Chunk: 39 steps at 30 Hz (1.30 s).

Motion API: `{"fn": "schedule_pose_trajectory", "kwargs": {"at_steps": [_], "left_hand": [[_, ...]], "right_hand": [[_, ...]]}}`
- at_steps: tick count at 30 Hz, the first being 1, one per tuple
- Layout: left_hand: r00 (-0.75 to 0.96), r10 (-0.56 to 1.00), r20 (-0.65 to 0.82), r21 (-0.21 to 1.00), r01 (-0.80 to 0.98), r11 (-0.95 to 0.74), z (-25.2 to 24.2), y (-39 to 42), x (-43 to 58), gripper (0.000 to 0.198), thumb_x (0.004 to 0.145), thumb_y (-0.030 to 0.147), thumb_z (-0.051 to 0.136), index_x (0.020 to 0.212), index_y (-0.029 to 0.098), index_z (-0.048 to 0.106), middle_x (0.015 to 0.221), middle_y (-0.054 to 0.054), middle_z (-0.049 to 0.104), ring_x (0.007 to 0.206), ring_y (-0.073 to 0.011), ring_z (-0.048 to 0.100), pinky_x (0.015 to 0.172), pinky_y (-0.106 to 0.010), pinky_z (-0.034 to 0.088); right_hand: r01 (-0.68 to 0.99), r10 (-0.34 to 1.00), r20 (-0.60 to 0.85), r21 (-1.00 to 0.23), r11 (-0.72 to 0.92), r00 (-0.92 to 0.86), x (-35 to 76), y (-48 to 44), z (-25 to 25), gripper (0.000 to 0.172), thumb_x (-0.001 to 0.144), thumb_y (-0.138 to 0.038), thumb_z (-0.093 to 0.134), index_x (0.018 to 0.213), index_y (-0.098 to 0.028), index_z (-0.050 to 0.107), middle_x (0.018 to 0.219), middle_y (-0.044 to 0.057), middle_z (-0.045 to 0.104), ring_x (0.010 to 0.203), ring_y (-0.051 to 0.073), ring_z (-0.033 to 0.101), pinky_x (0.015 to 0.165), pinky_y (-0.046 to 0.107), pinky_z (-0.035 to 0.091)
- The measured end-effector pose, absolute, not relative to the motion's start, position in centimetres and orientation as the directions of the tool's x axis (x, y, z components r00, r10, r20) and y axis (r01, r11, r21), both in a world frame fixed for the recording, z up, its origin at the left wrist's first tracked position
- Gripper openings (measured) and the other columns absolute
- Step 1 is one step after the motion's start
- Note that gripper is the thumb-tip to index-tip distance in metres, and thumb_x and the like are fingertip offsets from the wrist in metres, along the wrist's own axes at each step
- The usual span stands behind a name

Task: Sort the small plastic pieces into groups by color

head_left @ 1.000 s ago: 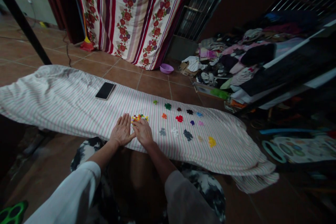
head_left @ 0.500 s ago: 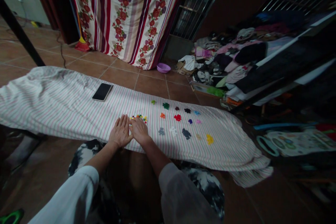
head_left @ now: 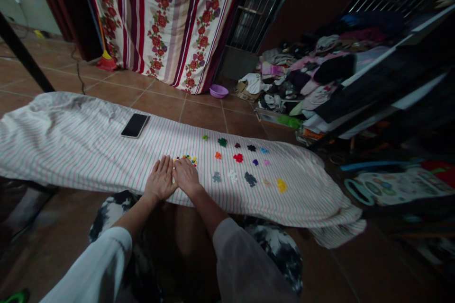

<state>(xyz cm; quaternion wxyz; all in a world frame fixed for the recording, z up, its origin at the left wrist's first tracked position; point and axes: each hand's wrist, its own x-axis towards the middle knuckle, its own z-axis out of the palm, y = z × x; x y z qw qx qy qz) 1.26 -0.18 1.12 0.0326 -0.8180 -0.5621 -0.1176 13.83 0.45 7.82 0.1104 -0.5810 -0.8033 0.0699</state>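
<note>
On the striped cloth, my left hand lies flat with its fingers stretched out. My right hand is beside it, touching it, palm down over part of a pile of small mixed-colour pieces. What lies under its palm is hidden. To the right are several small single-colour piles, among them dark green, red, orange, white, dark grey and yellow.
A phone lies on the cloth left of my hands. Beyond the cloth are a purple basin, a red broom and a floral curtain. A heap of clothes is at the back right.
The view has shifted slightly, so things appear a little further left. Both hands remain side by side by the mixed pile, with little visible change.
</note>
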Motion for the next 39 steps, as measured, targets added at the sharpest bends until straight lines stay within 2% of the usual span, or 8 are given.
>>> {"fn": "schedule_pose_trajectory", "kwargs": {"at_steps": [6, 11, 15, 20, 28, 34, 39], "left_hand": [[0.331, 0.911, 0.246, 0.074, 0.931, -0.358, 0.9, -0.2, 1.3, 0.076, 0.087, 0.049, 0.041, 0.147, 0.001, 0.045, 0.157, -0.022, 0.040, 0.150, -0.0331, 0.033, 0.121, -0.048, 0.029], [0.327, 0.918, 0.226, 0.078, 0.933, -0.352, 1.3, -0.2, 1.4, 0.082, 0.091, 0.057, 0.037, 0.147, -0.002, 0.043, 0.157, -0.024, 0.038, 0.150, -0.0342, 0.033, 0.122, -0.048, 0.028], [0.326, 0.918, 0.225, 0.083, 0.932, -0.352, 1.4, -0.2, 1.4, 0.086, 0.092, 0.063, 0.034, 0.148, -0.002, 0.041, 0.157, -0.025, 0.038, 0.150, -0.0346, 0.032, 0.121, -0.049, 0.029], [0.318, 0.925, 0.208, 0.090, 0.936, -0.341, 1.5, -0.3, 1.4, 0.087, 0.093, 0.064, 0.035, 0.148, -0.003, 0.041, 0.158, -0.025, 0.036, 0.151, -0.0352, 0.030, 0.122, -0.049, 0.027], [0.327, 0.912, 0.249, 0.090, 0.929, -0.358, 1.2, -0.3, 1.2, 0.085, 0.093, 0.064, 0.033, 0.148, 0.000, 0.041, 0.156, -0.024, 0.039, 0.150, -0.0339, 0.032, 0.121, -0.048, 0.028], [0.318, 0.917, 0.239, 0.095, 0.933, -0.348, 1.2, -0.3, 1.3, 0.085, 0.093, 0.063, 0.035, 0.147, -0.001, 0.042, 0.157, -0.025, 0.038, 0.150, -0.0344, 0.031, 0.121, -0.048, 0.028], [0.307, 0.911, 0.275, 0.104, 0.933, -0.345, 1.1, -0.4, 1.3, 0.083, 0.093, 0.062, 0.036, 0.146, -0.002, 0.044, 0.155, -0.025, 0.042, 0.149, -0.0334, 0.034, 0.122, -0.047, 0.028]], "right_hand": [[0.903, 0.951, 0.147, -0.302, 0.304, -0.271, 14.0, 0.6, 6.9, 0.020, 0.099, -0.021, 0.048, 0.102, -0.019, 0.068, 0.107, 0.010, 0.071, 0.108, 0.023, 0.061, 0.100, 0.036, 0.046], [0.828, 0.936, 0.250, -0.447, 0.339, -0.248, 15.2, 1.0, 6.2, 0.013, 0.094, -0.017, 0.054, 0.096, -0.022, 0.066, 0.096, 0.005, 0.071, 0.098, 0.019, 0.063, 0.093, 0.032, 0.048], [0.763, 0.929, 0.356, -0.571, 0.303, -0.102, 18.3, 1.1, 5.8, 0.014, 0.089, -0.016, 0.055, 0.095, -0.022, 0.067, 0.090, 0.004, 0.069, 0.086, 0.019, 0.063, 0.087, 0.032, 0.051], [0.729, 0.876, 0.468, -0.640, 0.243, 0.119, 23.8, 0.6, 5.2, 0.021, 0.084, -0.020, 0.051, 0.095, -0.022, 0.069, 0.087, 0.004, 0.068, 0.078, 0.019, 0.062, 0.078, 0.033, 0.052], [0.785, 0.783, 0.542, -0.609, 0.114, 0.307, 31.7, -1.3, 3.5, 0.030, 0.081, -0.027, 0.046, 0.093, -0.018, 0.071, 0.082, 0.007, 0.069, 0.071, 0.020, 0.060, 0.073, 0.035, 0.052], [0.803, 0.758, 0.536, -0.596, 0.027, 0.372, 34.3, -1.9, 2.2, 0.035, 0.081, -0.031, 0.044, 0.093, -0.016, 0.072, 0.088, 0.011, 0.072, 0.078, 0.022, 0.063, 0.079, 0.037, 0.052], [0.795, 0.757, 0.527, -0.607, 0.015, 0.387, 34.8, -2.1, 1.1, 0.034, 0.081, -0.033, 0.044, 0.092, -0.016, 0.071, 0.086, 0.012, 0.072, 0.080, 0.023, 0.063, 0.079, 0.037, 0.051]]}}
